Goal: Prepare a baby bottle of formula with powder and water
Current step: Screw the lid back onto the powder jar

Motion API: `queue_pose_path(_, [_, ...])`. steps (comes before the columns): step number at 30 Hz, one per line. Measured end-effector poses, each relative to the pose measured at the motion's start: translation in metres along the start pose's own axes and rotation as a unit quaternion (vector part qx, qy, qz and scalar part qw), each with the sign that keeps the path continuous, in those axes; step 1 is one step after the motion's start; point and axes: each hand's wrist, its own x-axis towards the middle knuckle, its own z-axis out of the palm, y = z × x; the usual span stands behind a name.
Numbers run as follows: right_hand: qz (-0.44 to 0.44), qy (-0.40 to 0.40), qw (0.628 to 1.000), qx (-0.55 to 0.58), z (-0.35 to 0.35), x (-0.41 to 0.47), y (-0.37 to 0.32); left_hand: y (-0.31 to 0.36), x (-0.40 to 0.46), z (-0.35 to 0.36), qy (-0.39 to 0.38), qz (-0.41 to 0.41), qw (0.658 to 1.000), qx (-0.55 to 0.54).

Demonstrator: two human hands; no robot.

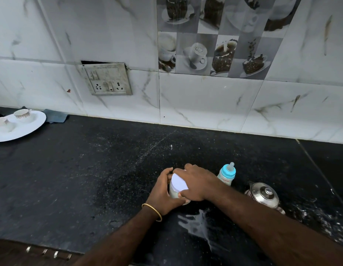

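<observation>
A clear powder jar with a white lid [178, 184] stands on the black counter [90, 169], white powder showing through its side. My left hand [165, 191] grips the jar's body from the left. My right hand [199, 184] is curled over the white lid from the right. Just right of my hands stands a baby bottle [226, 174] with a blue collar and a clear teat, upright. A steel kettle [263, 194] with a knobbed lid sits to the right of the bottle.
Spilled white powder and streaks [197, 223] lie on the counter near the front. A white plate [30, 127] with two cups sits far left, a grey cloth [56, 116] behind it. A switch and socket panel [107, 79] is on the tiled wall.
</observation>
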Motion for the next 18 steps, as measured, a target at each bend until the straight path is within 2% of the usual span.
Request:
queue_pose_path(4, [0.033, 0.034, 0.998, 0.046, 0.011, -0.004, -0.004, 0.005, -0.003, 0.0, 0.0, -0.005, 1.0, 0.025])
queue_pose_path(8, [0.06, 0.067, 0.976, 0.196, 0.021, -0.024, 0.007, 0.019, 0.002, -0.006, -0.037, -0.005, 0.993, 0.108])
queue_pose_path(10, [0.059, 0.147, 0.965, 0.208, 0.022, -0.042, 0.019, 0.03, 0.003, -0.009, -0.048, 0.003, 0.985, 0.164])
queue_pose_path(12, [0.079, 0.279, 0.939, 0.186, 0.022, -0.067, 0.041, 0.043, 0.004, -0.01, -0.042, 0.02, 0.979, 0.2])
queue_pose_path(14, [0.144, 0.364, 0.908, 0.15, 0.018, -0.094, 0.072, 0.054, 0.008, -0.011, -0.042, 0.027, 0.972, 0.231])
queue_pose_path(15, [0.193, 0.358, 0.905, 0.126, 0.017, -0.107, 0.089, 0.058, 0.012, -0.012, -0.047, 0.031, 0.964, 0.26])
queue_pose_path(16, [0.248, 0.318, 0.908, 0.111, 0.017, -0.117, 0.105, 0.06, 0.015, -0.013, -0.055, 0.035, 0.955, 0.29])
queue_pose_path(18, [0.347, 0.172, 0.912, 0.131, 0.022, -0.129, 0.129, 0.061, 0.019, -0.016, -0.067, 0.034, 0.941, 0.331])
